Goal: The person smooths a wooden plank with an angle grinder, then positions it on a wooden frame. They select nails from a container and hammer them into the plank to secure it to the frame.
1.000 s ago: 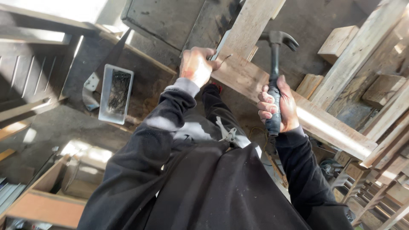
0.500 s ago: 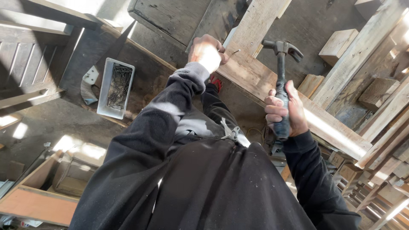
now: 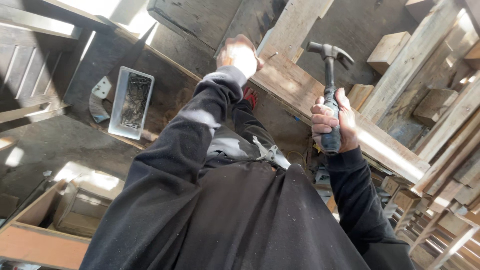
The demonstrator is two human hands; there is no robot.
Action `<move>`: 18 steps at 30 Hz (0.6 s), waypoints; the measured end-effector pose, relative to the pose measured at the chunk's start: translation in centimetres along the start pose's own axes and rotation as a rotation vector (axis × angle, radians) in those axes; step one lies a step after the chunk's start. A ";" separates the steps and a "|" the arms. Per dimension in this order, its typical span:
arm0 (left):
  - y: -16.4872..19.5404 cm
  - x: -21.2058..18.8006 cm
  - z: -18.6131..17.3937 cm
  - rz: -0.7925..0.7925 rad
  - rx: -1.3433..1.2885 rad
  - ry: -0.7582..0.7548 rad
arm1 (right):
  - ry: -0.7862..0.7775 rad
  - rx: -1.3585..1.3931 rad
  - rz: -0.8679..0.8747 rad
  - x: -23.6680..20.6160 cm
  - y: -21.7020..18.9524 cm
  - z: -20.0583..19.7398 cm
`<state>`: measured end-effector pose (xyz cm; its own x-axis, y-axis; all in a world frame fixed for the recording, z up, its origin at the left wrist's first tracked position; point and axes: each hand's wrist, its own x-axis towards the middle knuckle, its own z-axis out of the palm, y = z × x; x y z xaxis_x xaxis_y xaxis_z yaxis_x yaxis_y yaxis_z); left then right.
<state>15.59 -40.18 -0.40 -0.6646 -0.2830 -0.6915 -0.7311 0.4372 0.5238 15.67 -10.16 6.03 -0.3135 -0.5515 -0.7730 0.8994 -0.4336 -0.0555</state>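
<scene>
Hammer raised over the plank

Stacked timber crowds the right edge; the floor at left lies more open around a grey tray (image 3: 131, 102) of nails. The right hand (image 3: 332, 122) is wrapped tight round a black hammer (image 3: 330, 65), held upright above the rough pale plank (image 3: 300, 87). The left hand (image 3: 239, 52) pinches a nail (image 3: 270, 55) on it.

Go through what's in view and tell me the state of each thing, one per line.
Left hand: closed, pinching a nail against the plank.
Nail: held tilted at the plank's surface, not driven in.
Right hand: gripping the hammer handle.
Hammer: raised upright, head clear of the wood.
Plank: lying across, sunlit.
Metal tray: open, filled with nails.
</scene>
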 end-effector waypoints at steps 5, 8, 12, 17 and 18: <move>-0.8 0.1 0.0 0.066 -0.089 0.019 | 0.001 0.057 -0.068 0.5 0.5 -0.2; -1.1 0.0 0.3 0.061 -0.109 0.011 | -0.056 -0.078 -0.081 0.7 2.3 0.0; -1.2 0.0 0.4 0.047 -0.135 -0.006 | 0.162 -0.611 -0.337 -1.3 4.8 0.4; -1.9 0.1 0.7 0.096 -0.216 0.010 | 0.276 -1.066 -0.441 -4.2 8.7 -1.6; -2.1 0.1 0.9 0.095 -0.215 0.011 | 0.275 -1.152 -0.469 -4.2 9.5 -2.4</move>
<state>17.19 -40.39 -2.03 -0.7329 -0.2588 -0.6292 -0.6803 0.2704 0.6812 26.22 -10.23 7.20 -0.7227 -0.2886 -0.6280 0.5061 0.3977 -0.7653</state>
